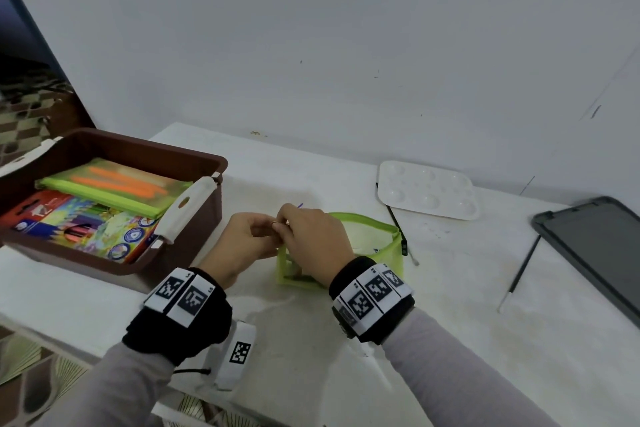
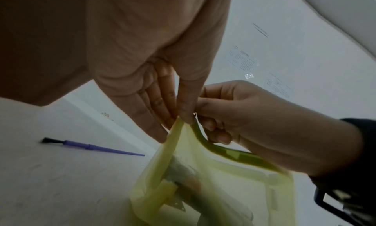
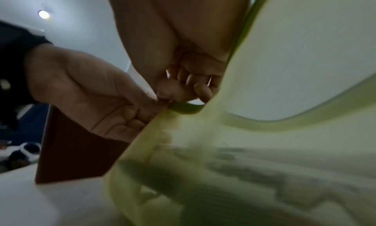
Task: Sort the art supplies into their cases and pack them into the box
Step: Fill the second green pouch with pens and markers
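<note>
Brown box [image 1: 207,163] sits at the table's left with a green case and a coloured-pencil pack inside; just right of it I see my left hand [image 1: 242,239] and right hand [image 1: 313,236] meeting at the top corner of the green mesh pouch [image 1: 381,239] standing on the white table [image 1: 450,322]. Left wrist view alone shows the purple brush [image 2: 91,147] lying beyond, and my left thumb and forefinger pinching the pouch corner. Right fingers curl at the zipper edge; pouch contents are blurred, unreadable.

Two green pouches [image 1: 374,239], three brushes [image 1: 519,274], one palette [image 1: 427,189], one box [image 1: 204,163], one pencil pack [image 1: 69,222]
</note>
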